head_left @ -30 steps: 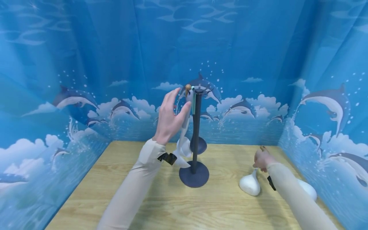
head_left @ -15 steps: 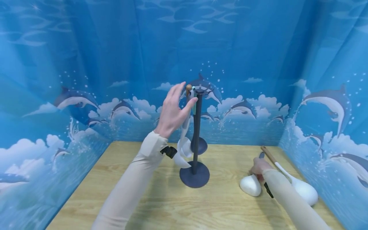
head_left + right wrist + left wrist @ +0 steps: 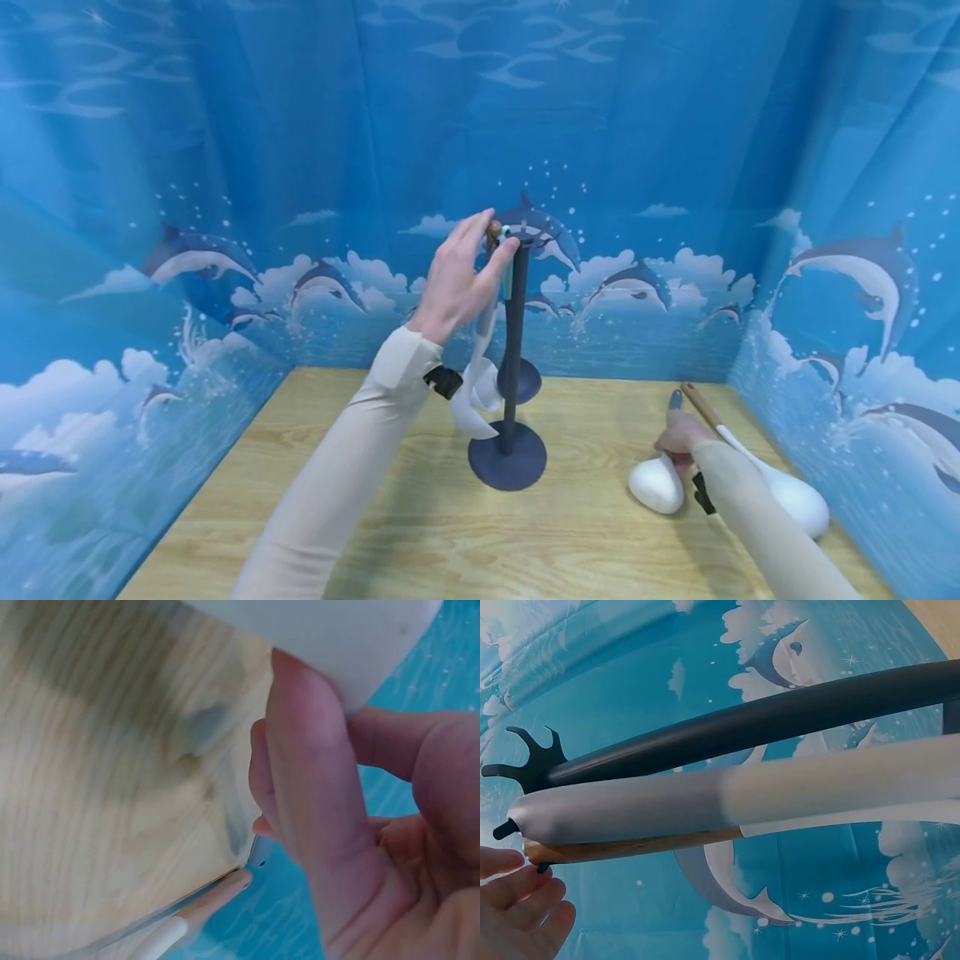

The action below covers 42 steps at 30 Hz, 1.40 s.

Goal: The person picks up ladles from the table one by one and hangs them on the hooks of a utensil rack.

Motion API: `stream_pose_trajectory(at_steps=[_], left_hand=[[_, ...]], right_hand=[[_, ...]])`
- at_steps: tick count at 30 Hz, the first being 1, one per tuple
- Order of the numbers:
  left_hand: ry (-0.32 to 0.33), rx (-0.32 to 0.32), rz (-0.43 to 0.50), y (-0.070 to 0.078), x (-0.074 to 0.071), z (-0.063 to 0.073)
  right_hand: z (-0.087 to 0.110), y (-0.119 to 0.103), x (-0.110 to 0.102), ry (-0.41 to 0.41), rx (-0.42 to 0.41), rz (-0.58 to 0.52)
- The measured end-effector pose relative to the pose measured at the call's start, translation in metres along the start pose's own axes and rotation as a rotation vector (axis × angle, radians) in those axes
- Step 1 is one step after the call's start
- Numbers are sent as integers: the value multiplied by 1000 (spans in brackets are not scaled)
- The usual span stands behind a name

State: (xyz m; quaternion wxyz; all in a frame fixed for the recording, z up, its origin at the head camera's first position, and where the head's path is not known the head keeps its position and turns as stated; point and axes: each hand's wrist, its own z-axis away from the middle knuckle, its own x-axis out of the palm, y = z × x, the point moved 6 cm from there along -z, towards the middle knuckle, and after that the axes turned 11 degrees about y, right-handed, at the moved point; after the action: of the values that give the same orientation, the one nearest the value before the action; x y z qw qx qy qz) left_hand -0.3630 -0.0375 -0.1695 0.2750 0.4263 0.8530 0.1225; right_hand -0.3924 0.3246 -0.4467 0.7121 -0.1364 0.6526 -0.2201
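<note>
Up at the top of the dark stand, the left hand has its fingers straight and loosely spread, fingertips right at the hooked crown where the hanging spoon has its wooden handle end; whether they actually touch it is hard to tell, since the hand covers that spot in the head view and the left wrist view cuts the hand off at the frame's corner. The spoon's white bowl hangs low beside the pole, just above the round base. Down on the right, the right hand has its fingers curled around the thin grey handle of a white ladle lying on the counter; the right wrist view is close and blurred, so most of that handle is lost behind the thumb. A second white ladle with a wooden handle lies just beyond, partly hidden by the forearm. The counter is pale wood grain, walled on three sides by a blue dolphin-and-cloud backdrop.
</note>
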Motion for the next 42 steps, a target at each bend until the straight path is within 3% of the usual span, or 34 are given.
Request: stream_pose_trajectory(at_steps=[6,14,21,27,33,42], left_hand=[[-27,-2,3,0,3,-3],[-69,-69,-9,3,7,-8],[-96,-118,12,3,12,-10],[-87,-125,24,2,13,-10],[-52,-120,79,2,15,-12],[0,-157,101,2,17,-13]], right_hand=[[6,-15,-4,8,-74,-32],[10,-39,-5,-19,-108,-84],[10,-56,-5,-21,-121,-243],[8,-70,-7,17,-190,-358],[7,-87,-19,116,-247,-387],[12,-119,-46,375,-394,-353]])
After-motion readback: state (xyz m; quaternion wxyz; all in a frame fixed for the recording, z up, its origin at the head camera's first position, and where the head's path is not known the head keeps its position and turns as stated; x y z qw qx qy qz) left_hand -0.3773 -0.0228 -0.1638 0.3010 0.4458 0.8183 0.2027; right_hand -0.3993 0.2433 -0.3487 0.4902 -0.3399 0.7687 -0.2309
